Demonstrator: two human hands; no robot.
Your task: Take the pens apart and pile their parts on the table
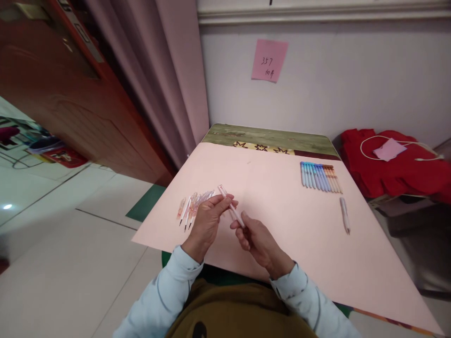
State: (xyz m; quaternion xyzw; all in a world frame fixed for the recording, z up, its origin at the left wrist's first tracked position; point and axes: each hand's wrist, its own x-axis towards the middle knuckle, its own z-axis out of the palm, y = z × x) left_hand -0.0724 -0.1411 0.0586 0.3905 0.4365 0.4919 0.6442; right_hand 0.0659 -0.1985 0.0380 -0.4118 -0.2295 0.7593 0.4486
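Note:
A slim pale pink-white pen [237, 216] slants between my two hands above the paper-covered table. My left hand [206, 223] is closed round its upper part, thumb on top. At the lower end, my right hand [259, 241] pinches it between thumb and fingers, which hide the tip. Just left of my left hand lie several clear and pinkish pen parts and thin white refills [186, 217] with dark tips. A single whitish pen [345, 216] rests at the right. Beyond it several pens [319, 177] lie side by side, running from blue through purple to brown.
Pale pink paper [282, 211] covers most of the table, whose green patterned far end [271, 136] shows. Right of it sits a red cloth [398, 173] with a white cable and a pink note. A wooden door [88, 103] and mauve curtain [158, 65] stand at left.

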